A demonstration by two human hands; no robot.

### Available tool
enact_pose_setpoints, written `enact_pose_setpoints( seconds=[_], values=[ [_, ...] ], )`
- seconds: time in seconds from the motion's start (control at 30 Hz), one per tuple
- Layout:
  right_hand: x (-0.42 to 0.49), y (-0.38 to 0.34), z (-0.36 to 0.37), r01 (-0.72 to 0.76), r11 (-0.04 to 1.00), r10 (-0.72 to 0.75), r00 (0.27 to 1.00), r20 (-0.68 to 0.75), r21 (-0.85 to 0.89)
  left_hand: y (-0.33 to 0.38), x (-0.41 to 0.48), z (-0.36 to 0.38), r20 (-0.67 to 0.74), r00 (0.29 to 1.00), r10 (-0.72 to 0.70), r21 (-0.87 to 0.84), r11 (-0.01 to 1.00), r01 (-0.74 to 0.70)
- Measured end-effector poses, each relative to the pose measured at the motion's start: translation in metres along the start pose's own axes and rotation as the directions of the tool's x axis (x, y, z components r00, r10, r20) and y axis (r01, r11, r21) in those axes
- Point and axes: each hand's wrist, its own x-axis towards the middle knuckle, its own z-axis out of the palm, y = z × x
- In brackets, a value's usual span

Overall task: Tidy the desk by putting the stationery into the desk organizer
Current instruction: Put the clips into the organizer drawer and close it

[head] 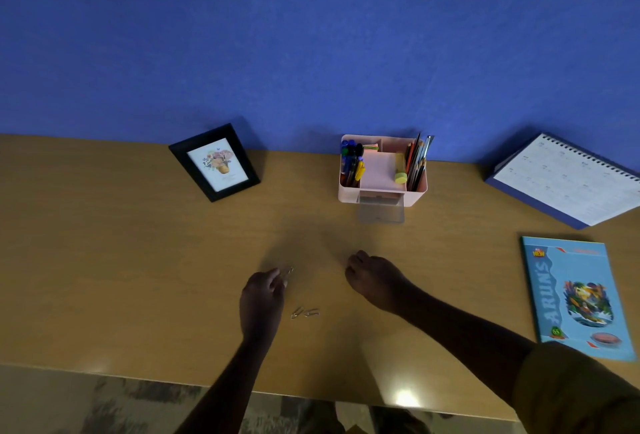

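Desk organizer [347,195] largely stocked; your left hand [261,298] pinches one paper clip [290,270]; two clips [304,312] lie loose; your right hand [372,277] curled, contents unclear.

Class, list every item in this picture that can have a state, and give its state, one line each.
Drawer, pulled open from the desk organizer.
Left hand, pinching one paper clip.
Right hand, fingers curled; contents hidden.
Two loose clips, lying on the desk.
Notebook, closed, flat.
Picture frame, standing, leaning back.
Calendar, propped, tilted.
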Motion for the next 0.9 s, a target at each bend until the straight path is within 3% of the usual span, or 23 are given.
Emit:
enact_pose_setpoints(
  seconds=[0.2,0.43,0.63,0.73,0.9],
  values=[
    [0.006,-0.007,0.002,0.07,0.984,-0.064,0.997,0.039,-0.164,-0.007,0.006,0.004,-0.001,0.995,0.098,0.117,0.988,-0.098],
    [0.01,-0.015,0.005,-0.069,0.995,0.066,0.997,-0.042,-0.069,-0.002,0.014,-0.001,0.034,0.99,0.14,0.194,0.97,-0.144],
    [0.013,-0.015,-0.003,-0.216,0.963,0.23,0.97,-0.077,0.159,0.01,0.015,-0.005,0.129,0.974,0.185,0.387,0.895,-0.221],
    [0.01,-0.017,-0.015,-0.341,0.874,0.373,0.927,-0.029,0.347,0.009,0.018,-0.002,0.18,0.962,0.207,0.469,0.841,-0.269],
    [0.003,-0.004,-0.044,-0.345,0.762,0.458,0.886,-0.079,0.549,0.014,0.02,-0.002,0.217,0.936,0.278,0.504,0.789,-0.352]
  ],
)
